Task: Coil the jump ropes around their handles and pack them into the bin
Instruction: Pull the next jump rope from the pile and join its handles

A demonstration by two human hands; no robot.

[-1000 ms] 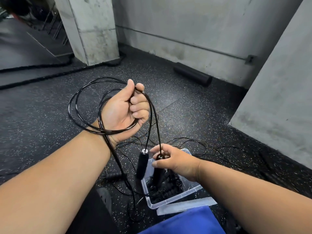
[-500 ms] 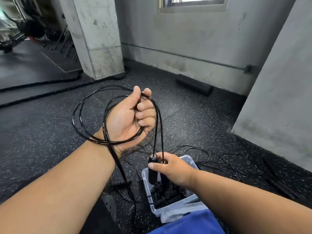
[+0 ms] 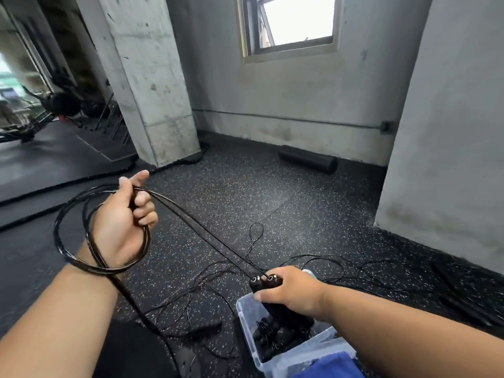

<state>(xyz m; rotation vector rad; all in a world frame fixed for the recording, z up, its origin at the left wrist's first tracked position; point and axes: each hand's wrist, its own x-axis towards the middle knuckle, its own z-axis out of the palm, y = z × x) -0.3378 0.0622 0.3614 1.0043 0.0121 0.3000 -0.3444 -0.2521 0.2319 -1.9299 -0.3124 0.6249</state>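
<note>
The left hand [image 3: 124, 222], at the left of the frame, has its fingers [image 3: 143, 207] curled round several loops of a black jump rope [image 3: 191, 223], thumb raised; the loops hang round the wrist and a strand trails down toward the lower middle. From that fist 2 strands run taut, side by side, down to the right, ending at 2 black handles [image 3: 263, 282]. The right hand [image 3: 293, 291], in the lower middle, grips both handles together, fingers wrapped round them, their metal-ringed tops showing just beyond the thumb.

Directly below the right hand sits a clear plastic bin [image 3: 246, 313] on the speckled rubber floor [image 3: 226, 192]; dark coiled ropes and handles [image 3: 275, 336] lie packed inside it. Thin loose ropes [image 3: 321, 264] sprawl on the floor around and behind the bin.

A blue cloth [image 3: 331, 366] shows at the bottom edge. A black foam roller [image 3: 306, 159] lies against the far wall, right of a concrete pillar [image 3: 144, 77], below a window [image 3: 291, 21] at the top.
</note>
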